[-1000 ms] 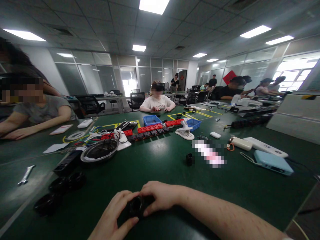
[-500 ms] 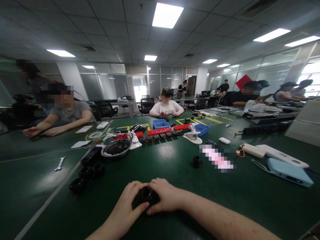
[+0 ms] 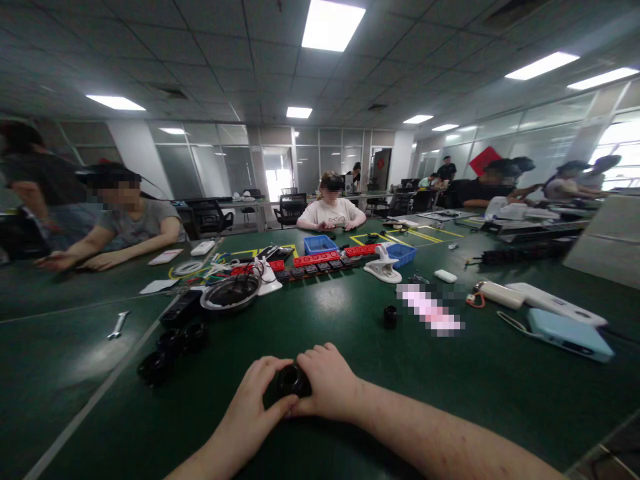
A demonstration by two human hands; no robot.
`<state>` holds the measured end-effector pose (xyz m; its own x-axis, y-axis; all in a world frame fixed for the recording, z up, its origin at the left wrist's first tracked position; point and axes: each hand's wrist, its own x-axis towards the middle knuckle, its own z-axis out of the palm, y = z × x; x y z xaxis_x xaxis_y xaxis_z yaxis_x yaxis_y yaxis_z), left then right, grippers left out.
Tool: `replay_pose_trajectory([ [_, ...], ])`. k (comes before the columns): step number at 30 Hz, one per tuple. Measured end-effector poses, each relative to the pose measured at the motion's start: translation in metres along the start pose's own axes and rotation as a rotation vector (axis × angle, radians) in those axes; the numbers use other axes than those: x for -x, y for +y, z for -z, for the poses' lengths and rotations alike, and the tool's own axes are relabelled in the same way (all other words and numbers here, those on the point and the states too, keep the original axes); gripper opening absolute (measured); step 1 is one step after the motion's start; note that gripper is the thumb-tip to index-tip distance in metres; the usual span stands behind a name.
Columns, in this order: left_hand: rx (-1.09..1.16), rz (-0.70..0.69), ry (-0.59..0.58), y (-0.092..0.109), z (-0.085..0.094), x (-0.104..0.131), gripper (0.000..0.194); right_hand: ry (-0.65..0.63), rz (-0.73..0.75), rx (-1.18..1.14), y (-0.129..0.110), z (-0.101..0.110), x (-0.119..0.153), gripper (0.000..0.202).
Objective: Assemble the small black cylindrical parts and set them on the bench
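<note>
Between my two hands is a black round part with a hole [image 3: 291, 381], its opening facing up toward me. My left hand [image 3: 253, 399] grips the left side, with thumb in front and index finger behind. Around the right side my right hand [image 3: 329, 385] is closed, its thumb mostly hidden. Whether the part's underside touches the table cannot be made out. To the left, several similar black round parts [image 3: 170, 341] stand grouped. One more black piece [image 3: 390, 317] sits ahead on the right.
A wrench [image 3: 119, 325] lies on the green table [image 3: 350, 440] at left. Ahead are a round metal dish [image 3: 231, 293], red strips [image 3: 315, 258], blue bins [image 3: 321, 245] and a white clip stand [image 3: 383, 267]. At right lies a light-blue box [image 3: 570, 333]. People sit around the tables.
The right hand has turned, its fingers curling further round the part, and the part's hole shows more plainly. The view has shifted slightly. At far left a standing person has moved.
</note>
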<state>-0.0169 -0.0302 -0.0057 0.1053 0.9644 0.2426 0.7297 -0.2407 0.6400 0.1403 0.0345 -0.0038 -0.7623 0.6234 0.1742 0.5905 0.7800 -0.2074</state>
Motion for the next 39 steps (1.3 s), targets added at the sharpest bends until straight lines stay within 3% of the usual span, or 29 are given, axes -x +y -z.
replay_pose_trajectory([
  [3,0.052,-0.067,-0.063,-0.007,-0.001,0.001,0.037,-0.077,0.125,-0.12,0.012,0.003,-0.002,0.059],
  [6,0.079,-0.092,-0.09,-0.01,-0.001,0.001,0.039,-0.236,0.259,-0.271,0.029,0.008,-0.007,0.044],
  [9,0.094,-0.078,-0.121,-0.01,-0.001,-0.001,0.035,-0.309,0.268,-0.39,0.036,0.01,-0.009,0.035],
  [14,0.05,0.042,-0.098,-0.011,-0.007,-0.003,0.03,-0.15,0.037,-0.151,0.017,-0.003,-0.005,0.057],
  [18,0.02,0.072,-0.043,-0.014,-0.008,-0.002,0.031,-0.019,0.037,-0.031,0.007,-0.008,-0.002,0.065],
  [20,0.026,0.037,-0.048,-0.015,-0.007,-0.002,0.033,-0.021,0.099,-0.079,0.012,-0.005,-0.002,0.066],
  [22,0.038,0.007,-0.077,-0.015,-0.004,-0.003,0.034,-0.101,0.2,-0.166,0.022,0.0,-0.004,0.062],
  [26,0.068,-0.027,-0.13,-0.014,-0.001,-0.002,0.036,-0.26,0.369,-0.35,0.042,0.006,-0.009,0.035],
  [30,0.037,0.023,-0.08,-0.01,-0.003,-0.001,0.033,-0.241,0.218,-0.409,0.037,0.001,-0.008,0.038],
  [34,-0.024,0.084,0.017,-0.01,-0.007,-0.001,0.029,-0.091,0.028,-0.153,0.014,-0.005,-0.003,0.058],
  [39,-0.044,0.046,-0.005,-0.015,-0.006,-0.002,0.032,-0.036,0.073,-0.107,0.009,0.001,0.001,0.064],
])
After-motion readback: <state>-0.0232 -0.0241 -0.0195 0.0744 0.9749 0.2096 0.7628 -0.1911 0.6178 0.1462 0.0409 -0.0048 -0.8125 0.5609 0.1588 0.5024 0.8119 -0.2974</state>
